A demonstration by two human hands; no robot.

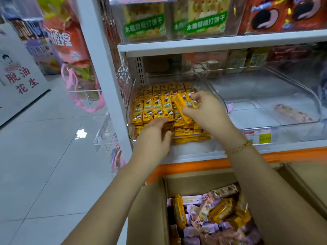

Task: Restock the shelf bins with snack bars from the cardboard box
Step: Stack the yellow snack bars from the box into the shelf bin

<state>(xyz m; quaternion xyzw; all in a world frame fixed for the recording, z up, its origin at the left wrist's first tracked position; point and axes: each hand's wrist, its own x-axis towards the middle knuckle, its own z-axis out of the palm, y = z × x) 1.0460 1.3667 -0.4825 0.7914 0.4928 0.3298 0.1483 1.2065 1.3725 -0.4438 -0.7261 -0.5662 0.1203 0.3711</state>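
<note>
Head view, close, downward onto shelf bin [192, 147]

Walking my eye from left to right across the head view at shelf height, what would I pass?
White sign → pink-handled bag → clear bin packed with yellow snack bars → nearly empty bin holding one pinkish bar.

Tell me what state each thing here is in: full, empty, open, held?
left bin, nearly full, stocked yellow bars in rows
right bin, almost empty, single bar lying inside
cardboard box, open, mixed bars loose inside
right hand, grips a handful of bars over the left bin
left hand, fingers rest on the front bars, holding nothing
</note>
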